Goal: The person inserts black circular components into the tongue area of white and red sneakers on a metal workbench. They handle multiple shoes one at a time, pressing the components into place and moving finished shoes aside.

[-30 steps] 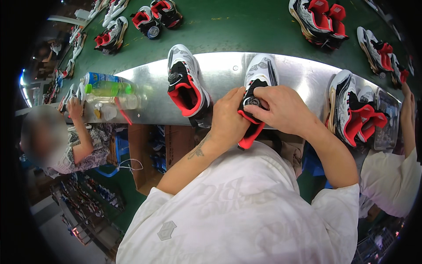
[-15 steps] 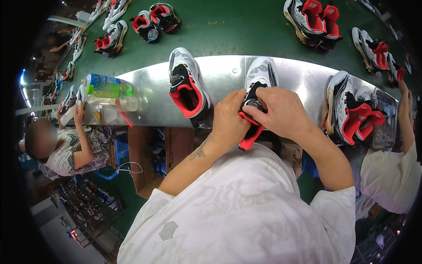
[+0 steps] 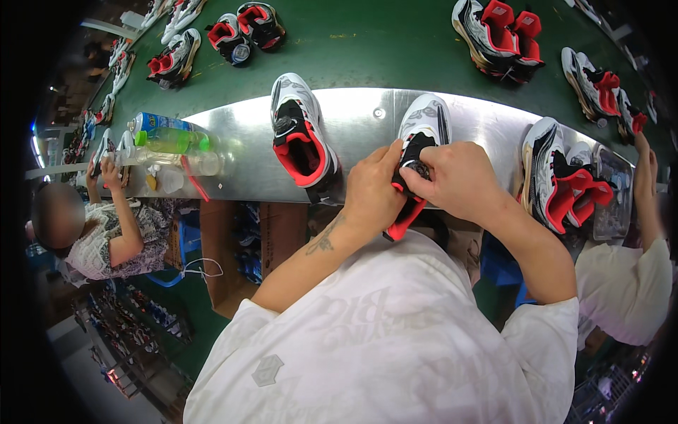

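A grey, black and red sneaker (image 3: 426, 126) lies toe-away on the metal shelf (image 3: 360, 120) in front of me. My left hand (image 3: 372, 189) grips its left side near the red heel collar. My right hand (image 3: 459, 178) is closed over its tongue and opening, fingertips at a small dark round part. Both hands cover the rear half of the shoe. A matching sneaker (image 3: 302, 134) lies alone on the shelf just left of my left hand.
More sneakers ride the green belt (image 3: 367, 49) behind the shelf, and a pair (image 3: 561, 180) sits at the shelf's right. Bottles (image 3: 169, 141) stand at the shelf's left end. A seated person (image 3: 99, 233) works at left; another person's arm (image 3: 646, 191) reaches in at right.
My hands stay on the same sneaker with only slight finger shifts. The shoes on the green belt have drifted a little.
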`<action>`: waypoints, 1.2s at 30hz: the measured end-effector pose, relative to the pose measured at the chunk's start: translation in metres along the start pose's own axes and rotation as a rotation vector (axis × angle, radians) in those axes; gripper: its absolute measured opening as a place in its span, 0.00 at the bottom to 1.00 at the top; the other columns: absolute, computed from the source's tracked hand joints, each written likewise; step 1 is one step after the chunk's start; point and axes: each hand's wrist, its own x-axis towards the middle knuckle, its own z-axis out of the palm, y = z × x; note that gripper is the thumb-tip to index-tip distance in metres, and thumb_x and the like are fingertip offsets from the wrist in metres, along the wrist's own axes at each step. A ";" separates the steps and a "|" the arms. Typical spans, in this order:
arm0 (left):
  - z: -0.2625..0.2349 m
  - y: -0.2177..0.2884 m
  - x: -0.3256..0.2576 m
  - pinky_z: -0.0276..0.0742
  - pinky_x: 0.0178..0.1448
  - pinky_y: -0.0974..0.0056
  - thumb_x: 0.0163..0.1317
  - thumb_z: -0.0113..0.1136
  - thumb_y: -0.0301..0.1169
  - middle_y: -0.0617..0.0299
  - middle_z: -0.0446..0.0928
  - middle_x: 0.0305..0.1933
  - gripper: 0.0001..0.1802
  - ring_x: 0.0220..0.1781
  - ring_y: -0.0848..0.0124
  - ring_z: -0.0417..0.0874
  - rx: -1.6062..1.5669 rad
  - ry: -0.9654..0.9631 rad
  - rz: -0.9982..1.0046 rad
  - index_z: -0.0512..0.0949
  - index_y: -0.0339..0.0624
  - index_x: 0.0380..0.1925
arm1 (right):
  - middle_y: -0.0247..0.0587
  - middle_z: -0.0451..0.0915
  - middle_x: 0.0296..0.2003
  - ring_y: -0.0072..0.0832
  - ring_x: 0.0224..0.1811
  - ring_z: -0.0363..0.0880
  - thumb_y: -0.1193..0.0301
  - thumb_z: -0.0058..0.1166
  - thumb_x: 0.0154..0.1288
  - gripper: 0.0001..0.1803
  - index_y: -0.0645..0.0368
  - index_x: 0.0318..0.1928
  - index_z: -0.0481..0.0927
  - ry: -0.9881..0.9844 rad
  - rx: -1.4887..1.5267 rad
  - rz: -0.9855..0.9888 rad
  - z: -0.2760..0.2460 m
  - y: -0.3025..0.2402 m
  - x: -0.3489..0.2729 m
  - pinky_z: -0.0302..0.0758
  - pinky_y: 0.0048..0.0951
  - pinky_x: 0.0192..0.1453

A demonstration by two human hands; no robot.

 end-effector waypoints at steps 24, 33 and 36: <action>-0.001 0.003 0.005 0.89 0.51 0.50 0.57 0.75 0.24 0.38 0.89 0.52 0.31 0.48 0.43 0.93 -0.001 0.029 0.018 0.82 0.25 0.62 | 0.40 0.85 0.43 0.44 0.48 0.83 0.69 0.67 0.71 0.17 0.57 0.59 0.86 -0.037 0.081 -0.270 -0.014 0.023 -0.011 0.81 0.44 0.52; 0.006 0.001 0.000 0.88 0.49 0.49 0.54 0.74 0.22 0.39 0.88 0.51 0.31 0.48 0.41 0.92 -0.016 0.025 0.053 0.82 0.26 0.61 | 0.46 0.86 0.34 0.45 0.40 0.86 0.57 0.68 0.70 0.19 0.64 0.38 0.85 0.043 -0.073 -0.188 -0.004 0.005 -0.006 0.82 0.44 0.43; 0.009 0.004 -0.004 0.88 0.48 0.49 0.52 0.74 0.22 0.39 0.88 0.50 0.32 0.47 0.42 0.91 0.006 0.008 0.034 0.82 0.26 0.61 | 0.47 0.85 0.24 0.46 0.28 0.87 0.50 0.65 0.70 0.26 0.62 0.27 0.86 0.041 -0.102 -0.020 0.009 0.004 -0.009 0.81 0.44 0.32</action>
